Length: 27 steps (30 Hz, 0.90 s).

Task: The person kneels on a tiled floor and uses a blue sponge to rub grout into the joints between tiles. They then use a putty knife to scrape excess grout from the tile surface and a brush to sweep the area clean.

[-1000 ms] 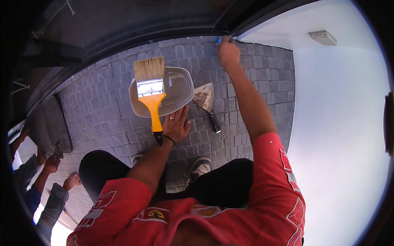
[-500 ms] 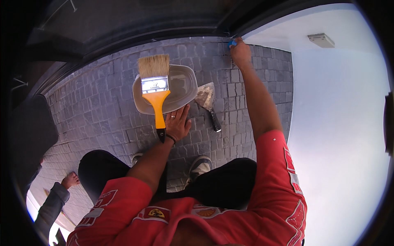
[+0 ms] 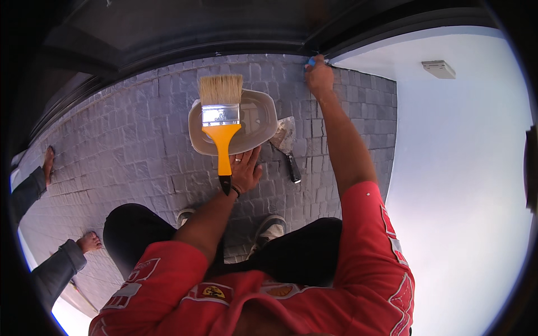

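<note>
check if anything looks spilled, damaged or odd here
The black-handled metal scraper, right of the rounded beige plastic tub, looks odd: its blade is blotchy, as if stained. No spill stands out on the grey block floor.

Grey block-paved floor (image 3: 134, 131), beige tub (image 3: 259, 115) set on it, black-handled scraper (image 3: 285, 138) lying beside the tub

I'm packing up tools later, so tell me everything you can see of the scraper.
The scraper has a flared, metal-looking blade with pale and brownish stains, and a black handle with a light end. It lies on grey paving right of the tub, blade toward the picture's top. No hand holds it; whether it touches the tub's rim is unclear.
</note>
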{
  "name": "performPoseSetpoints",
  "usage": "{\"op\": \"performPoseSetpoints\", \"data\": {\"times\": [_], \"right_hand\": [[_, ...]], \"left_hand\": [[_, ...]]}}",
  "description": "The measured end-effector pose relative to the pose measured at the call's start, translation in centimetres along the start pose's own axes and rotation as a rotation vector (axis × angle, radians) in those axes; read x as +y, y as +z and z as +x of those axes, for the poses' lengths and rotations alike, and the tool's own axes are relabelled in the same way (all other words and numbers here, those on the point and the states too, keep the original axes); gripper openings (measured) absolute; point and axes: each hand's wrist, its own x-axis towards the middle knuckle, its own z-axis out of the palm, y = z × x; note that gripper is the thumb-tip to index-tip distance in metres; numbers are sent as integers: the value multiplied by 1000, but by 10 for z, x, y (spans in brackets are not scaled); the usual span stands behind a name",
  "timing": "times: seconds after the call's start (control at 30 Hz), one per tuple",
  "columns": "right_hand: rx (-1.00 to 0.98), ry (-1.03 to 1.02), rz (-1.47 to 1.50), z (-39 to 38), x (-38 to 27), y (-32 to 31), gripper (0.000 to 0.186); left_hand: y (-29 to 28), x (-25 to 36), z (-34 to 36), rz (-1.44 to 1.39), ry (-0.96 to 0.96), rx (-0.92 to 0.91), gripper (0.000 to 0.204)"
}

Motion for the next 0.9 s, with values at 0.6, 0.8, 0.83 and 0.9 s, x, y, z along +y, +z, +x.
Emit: {"op": "performPoseSetpoints", "data": {"times": [0.6, 0.8, 0.83, 0.9], "right_hand": [[-50, 77, -100, 1, 8, -6, 46], [-88, 75, -84, 8, 4, -7, 44], [-95, 11, -86, 7, 3, -6, 44], [-84, -19, -66, 2, 3, -7, 43]], "left_hand": [[5, -3, 2, 0, 20, 70, 66], [4, -2, 2, -4, 13, 24, 68], [4, -2, 2, -6, 23, 50, 68], [4, -1, 2, -21, 16, 20, 68]]}}
